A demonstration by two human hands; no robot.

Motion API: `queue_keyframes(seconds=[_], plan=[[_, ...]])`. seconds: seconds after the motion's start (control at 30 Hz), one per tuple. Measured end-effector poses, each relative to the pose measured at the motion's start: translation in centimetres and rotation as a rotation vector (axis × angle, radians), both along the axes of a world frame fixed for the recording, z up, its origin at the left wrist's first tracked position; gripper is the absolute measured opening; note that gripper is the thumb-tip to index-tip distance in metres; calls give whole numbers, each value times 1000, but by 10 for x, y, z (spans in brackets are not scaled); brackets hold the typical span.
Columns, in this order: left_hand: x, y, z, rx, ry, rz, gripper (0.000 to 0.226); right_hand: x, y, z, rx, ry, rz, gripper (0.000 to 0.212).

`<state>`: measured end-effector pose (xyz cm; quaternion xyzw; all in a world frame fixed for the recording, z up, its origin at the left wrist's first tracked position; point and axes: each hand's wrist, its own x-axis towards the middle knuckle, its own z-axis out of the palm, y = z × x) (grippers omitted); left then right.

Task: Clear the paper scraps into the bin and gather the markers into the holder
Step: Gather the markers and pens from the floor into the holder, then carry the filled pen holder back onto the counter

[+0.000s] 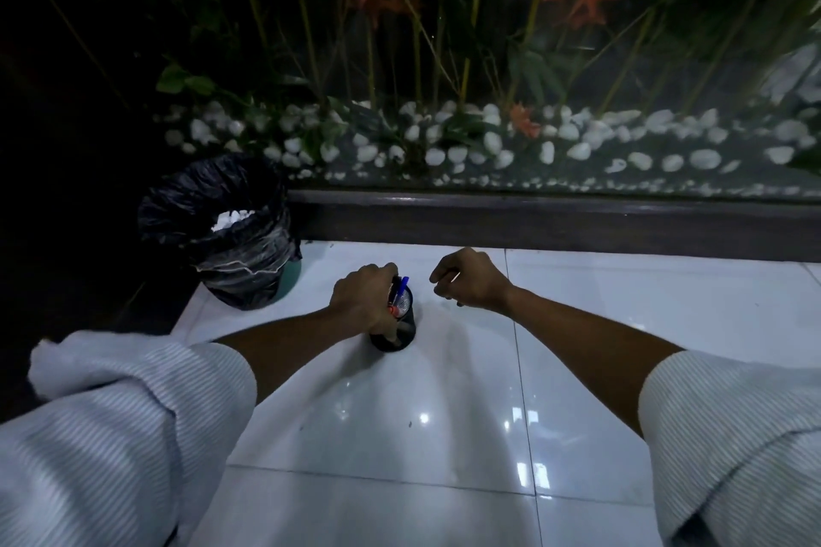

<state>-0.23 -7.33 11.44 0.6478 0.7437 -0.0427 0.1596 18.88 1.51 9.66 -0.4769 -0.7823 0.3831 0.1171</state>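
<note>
A black mesh holder stands on the white tiled floor in the middle of the view. Several markers, one with a blue cap, stick up out of it. My left hand curls over the holder's left rim and grips the bunch of markers. Just right of the holder my right hand hovers above the floor with its fingers loosely curled and nothing visible in them. A bin with a black liner stands at the back left, with white paper scraps showing inside it.
A dark wooden ledge runs along the back of the floor under a glass pane, with white pebbles and plants behind it. A dark edge borders the tiles on the left.
</note>
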Motion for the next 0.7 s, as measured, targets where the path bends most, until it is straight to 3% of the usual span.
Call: queue_keyframes(seconds=[0.13,0.23,0.33,0.5,0.7], plan=[[-11,27,18,62,-135,117,109,-12,28,18,43,85,-104,13],[-10,46,44,170,-288,253,96,-25,49,44,33,219,-297,15],[-10,62,92,276,-410,312,83,-37,66,92,68,247,-342,15],[-18,64,245,454,-450,250,63,-53,67,247,58,398,-429,15],[-20,16,450,418,-458,349,78,-50,21,469,-82,565,-514,12]])
